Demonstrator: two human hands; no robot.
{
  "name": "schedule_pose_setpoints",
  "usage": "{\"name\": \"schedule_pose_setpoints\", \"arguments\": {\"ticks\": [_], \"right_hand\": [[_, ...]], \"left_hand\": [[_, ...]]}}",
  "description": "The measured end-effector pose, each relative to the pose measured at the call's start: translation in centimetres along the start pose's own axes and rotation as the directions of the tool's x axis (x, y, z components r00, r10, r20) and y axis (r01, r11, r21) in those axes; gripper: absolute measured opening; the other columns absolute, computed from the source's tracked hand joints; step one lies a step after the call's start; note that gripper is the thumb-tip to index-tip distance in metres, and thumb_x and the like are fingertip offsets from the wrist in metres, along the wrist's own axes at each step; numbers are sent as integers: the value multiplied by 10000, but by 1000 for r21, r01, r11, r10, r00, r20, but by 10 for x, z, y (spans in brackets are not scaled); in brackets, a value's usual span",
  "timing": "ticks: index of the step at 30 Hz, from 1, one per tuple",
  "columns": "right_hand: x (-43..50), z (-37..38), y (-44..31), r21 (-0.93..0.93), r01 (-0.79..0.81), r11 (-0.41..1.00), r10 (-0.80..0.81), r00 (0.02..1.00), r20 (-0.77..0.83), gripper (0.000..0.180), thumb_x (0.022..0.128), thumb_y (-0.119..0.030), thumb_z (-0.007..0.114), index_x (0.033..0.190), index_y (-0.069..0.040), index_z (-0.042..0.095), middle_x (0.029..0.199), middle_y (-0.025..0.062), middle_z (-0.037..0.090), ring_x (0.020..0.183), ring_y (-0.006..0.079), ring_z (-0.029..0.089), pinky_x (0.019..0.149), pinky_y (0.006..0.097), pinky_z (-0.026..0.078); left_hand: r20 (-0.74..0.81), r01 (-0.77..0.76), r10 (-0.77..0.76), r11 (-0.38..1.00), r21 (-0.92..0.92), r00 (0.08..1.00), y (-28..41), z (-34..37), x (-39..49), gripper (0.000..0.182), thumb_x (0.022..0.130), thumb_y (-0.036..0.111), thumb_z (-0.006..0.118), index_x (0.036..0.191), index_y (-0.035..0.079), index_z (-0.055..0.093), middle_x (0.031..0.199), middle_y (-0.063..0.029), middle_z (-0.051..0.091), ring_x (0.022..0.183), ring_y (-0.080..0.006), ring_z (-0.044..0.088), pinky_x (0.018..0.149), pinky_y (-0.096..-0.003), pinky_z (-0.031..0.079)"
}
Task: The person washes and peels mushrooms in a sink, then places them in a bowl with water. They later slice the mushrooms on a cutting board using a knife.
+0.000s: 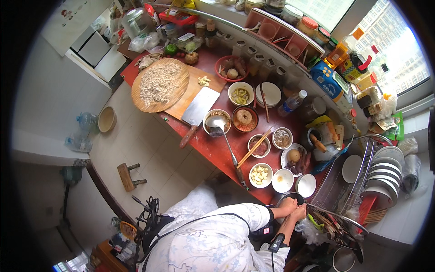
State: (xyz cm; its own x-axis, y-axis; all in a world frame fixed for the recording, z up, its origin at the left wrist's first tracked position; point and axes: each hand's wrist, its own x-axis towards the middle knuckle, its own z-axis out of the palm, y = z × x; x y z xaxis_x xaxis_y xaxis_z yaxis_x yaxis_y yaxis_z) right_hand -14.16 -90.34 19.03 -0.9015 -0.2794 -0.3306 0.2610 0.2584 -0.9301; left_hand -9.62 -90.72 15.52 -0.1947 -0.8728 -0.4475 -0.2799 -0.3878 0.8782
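Note:
My left hand (287, 206) and my right hand (299, 213) are pressed close together at the table's right end, fingers curled. They meet over the near side of a round dark-lined pot (295, 196). Whether anything small is between the fingers is hidden. Just beyond the pot stand two white bowls: an empty one (306, 185) and one with a little brown residue (282, 181). Left of these, a bowl of peeled garlic cloves (261, 175) sits near the table edge. A rack of chopsticks and utensils (326, 221) lies right beside my hands.
A cleaver (200, 106) lies across the cutting board (212, 76), its handle past the table edge. A ladle (231, 151) rests in a bowl, its handle reaching the edge. Chopsticks (255, 147) lie over a meat bowl. A dish rack (358, 173) stands right; a wooden stool (127, 176) is on the floor.

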Motion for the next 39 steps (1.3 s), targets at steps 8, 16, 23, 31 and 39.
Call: {"name": "schedule_pose_setpoints", "arguments": {"ticks": [8,16,23,31,39], "right_hand": [[2,-4,7,-63,-22,998,20,1000,-19,319,845,-192,612,594,-43,483,571,9,467,493,129,449,442,285,361],[-7,-25,5,67,-148,987,129,964,233,330,891,-380,614,854,-55,566,656,10,533,530,97,486,485,227,399],[-19,-31,-14,215,-129,968,75,968,241,236,886,-254,648,821,-38,580,654,17,535,535,110,507,501,242,435],[-30,-8,-7,-135,171,976,-149,976,156,312,875,-275,659,739,2,618,678,62,622,577,126,547,545,265,448],[-27,-9,-11,-107,176,979,-173,984,44,395,893,-280,625,636,16,566,561,50,563,467,119,495,443,293,398]], "left_hand": [[-41,49,-52,997,-63,998,-6,3,-2,465,906,339,442,719,-18,675,738,-252,627,727,-427,629,719,-486,503],[215,133,-70,946,-295,974,0,-20,-9,372,899,390,513,891,47,657,788,-105,649,691,-204,612,605,-355,484],[406,407,-190,724,-557,894,29,-54,-23,342,928,319,543,716,58,602,600,-19,548,475,-108,494,397,-234,368],[31,24,-20,991,-130,999,29,-40,-27,478,908,380,511,663,-7,649,613,-147,636,561,-258,622,554,-391,484],[40,21,-14,983,-180,999,34,-41,-26,505,912,419,484,691,9,678,623,-177,630,603,-325,635,611,-428,484]]}}
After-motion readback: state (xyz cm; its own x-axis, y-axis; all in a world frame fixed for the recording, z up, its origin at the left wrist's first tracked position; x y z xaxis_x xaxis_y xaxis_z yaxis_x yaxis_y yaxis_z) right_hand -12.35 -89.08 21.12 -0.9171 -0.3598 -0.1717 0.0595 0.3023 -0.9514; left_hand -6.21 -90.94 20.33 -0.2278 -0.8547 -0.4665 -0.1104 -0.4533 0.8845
